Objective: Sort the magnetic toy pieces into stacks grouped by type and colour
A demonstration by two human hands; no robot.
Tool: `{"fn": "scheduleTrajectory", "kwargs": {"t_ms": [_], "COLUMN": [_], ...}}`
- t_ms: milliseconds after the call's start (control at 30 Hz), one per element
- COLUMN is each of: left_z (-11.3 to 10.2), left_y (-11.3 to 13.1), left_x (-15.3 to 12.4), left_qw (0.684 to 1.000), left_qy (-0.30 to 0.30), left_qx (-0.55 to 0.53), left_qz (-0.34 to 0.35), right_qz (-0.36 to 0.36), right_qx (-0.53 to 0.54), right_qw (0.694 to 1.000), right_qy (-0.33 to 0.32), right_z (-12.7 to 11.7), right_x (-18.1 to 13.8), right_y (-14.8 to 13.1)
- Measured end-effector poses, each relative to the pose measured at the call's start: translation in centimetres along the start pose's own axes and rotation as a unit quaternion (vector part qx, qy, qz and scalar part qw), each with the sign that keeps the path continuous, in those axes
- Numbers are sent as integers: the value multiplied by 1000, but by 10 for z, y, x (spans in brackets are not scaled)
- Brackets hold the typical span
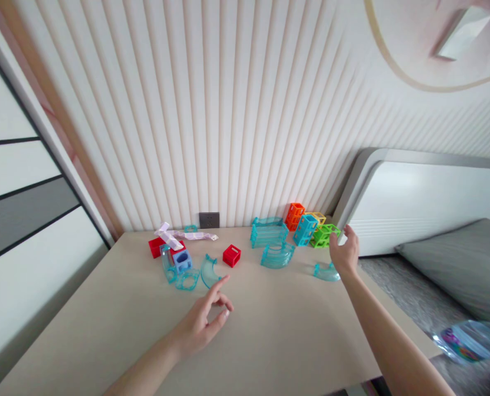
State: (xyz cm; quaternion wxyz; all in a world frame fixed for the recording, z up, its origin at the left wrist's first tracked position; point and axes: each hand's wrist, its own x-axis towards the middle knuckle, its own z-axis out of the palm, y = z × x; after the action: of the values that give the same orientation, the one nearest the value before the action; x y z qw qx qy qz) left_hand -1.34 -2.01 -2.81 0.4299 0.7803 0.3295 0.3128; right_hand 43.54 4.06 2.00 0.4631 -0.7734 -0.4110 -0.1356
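Observation:
My left hand (206, 319) hovers above the middle of the table, fingers apart and holding nothing. Just beyond its fingertips lies a curved clear-teal track piece (207, 270), and a red block (232, 256) sits a little farther back. On the right, my right hand (346, 250) is raised near the green block frame (325, 235), its fingers apart with nothing seen in them. A second curved teal track piece (326, 272) rests beside that hand, partly behind it. Orange (294, 216) and blue (305, 230) block frames stand to its left, with a yellow one (317, 218) behind.
Stacked teal tracks (268, 234) and curved ones (277, 256) lie at the back centre. At left are a blue block (182, 260), red blocks (156, 247), teal pieces (187, 279) and lilac strips (170, 237). A bed (435, 209) adjoins the table's right edge; a plastic bottle (472, 340) lies there.

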Motion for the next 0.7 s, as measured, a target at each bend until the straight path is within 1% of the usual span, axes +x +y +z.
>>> {"fn": "scheduleTrajectory", "kwargs": {"t_ms": [33, 67, 100, 167, 233, 300, 367, 433, 500, 567, 633, 700], "left_z": [0, 0, 0, -2, -5, -10, -17, -28, -42, -58, -74, -86], "left_y": [0, 0, 1, 2, 5, 7, 7, 5, 0, -6, -14, -22], "left_x": [0, 0, 0, 1, 1, 2, 4, 5, 8, 10, 11, 12], "left_qw": [1000, 1000, 999, 996, 988, 976, 966, 957, 941, 920, 895, 873], "left_qy": [-2, -2, -3, -1, 6, 25, 67, 126, 188, 243, 288, 312], "left_qx": [8, 17, 27, 56, 106, 157, 190, 212, 240, 279, 326, 372], "left_qz": [10, 23, 37, 74, 116, 148, 159, 155, 147, 132, 97, 50], "right_qz": [-34, -65, -104, -208, -298, -366, -413, -436, -449, -453, -448, -435], "right_qx": [40, 75, 108, 169, 179, 168, 172, 179, 175, 164, 154, 149], "right_qw": [998, 994, 988, 962, 925, 882, 846, 823, 812, 810, 812, 818], "right_qy": [31, 43, 29, -44, -154, -243, -290, -317, -329, -335, -341, -345], "right_z": [-3, -4, -5, -3, 3, 15, 30, 44, 53, 55, 54, 52], "right_x": [-11, -24, -40, -78, -120, -158, -190, -211, -221, -224, -223, -221], "right_y": [-16, -34, -54, -96, -135, -167, -188, -200, -205, -204, -199, -193]}}
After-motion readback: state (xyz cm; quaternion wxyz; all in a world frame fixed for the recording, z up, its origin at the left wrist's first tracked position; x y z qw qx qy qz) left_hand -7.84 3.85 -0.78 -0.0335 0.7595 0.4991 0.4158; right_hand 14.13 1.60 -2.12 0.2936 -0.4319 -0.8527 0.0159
